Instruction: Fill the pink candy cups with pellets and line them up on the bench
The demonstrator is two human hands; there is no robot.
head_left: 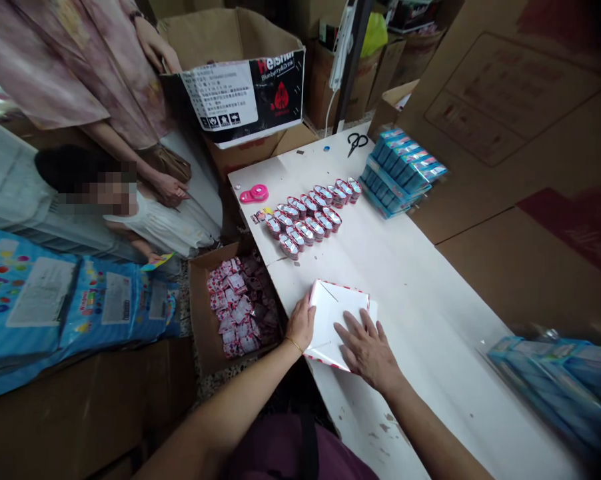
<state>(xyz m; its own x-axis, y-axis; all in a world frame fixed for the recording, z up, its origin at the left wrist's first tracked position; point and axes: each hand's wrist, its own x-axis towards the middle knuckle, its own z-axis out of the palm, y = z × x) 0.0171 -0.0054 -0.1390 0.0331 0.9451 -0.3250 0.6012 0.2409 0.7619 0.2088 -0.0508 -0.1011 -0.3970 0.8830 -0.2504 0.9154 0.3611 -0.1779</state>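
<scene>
A small cardboard box (330,310), white inside with red-patterned edges, lies at the near left edge of the table. My left hand (300,325) grips its left side, thumb on top. Spread fingers of my right hand (368,347) press flat on the white inner face toward its right side. Beyond the box, small red-and-white packs (308,220) stand in rows. A pink tape dispenser (254,194) sits at the far left of the table, and black-handled scissors (356,143) lie at its far end.
Blue boxed stacks (400,170) stand at the far right, with more blurred blue packs (555,380) nearer. An open carton (200,333) of small wrapped packs is on the floor left of the table (420,300). Two people stand at the left, by a black-and-white carton (280,87).
</scene>
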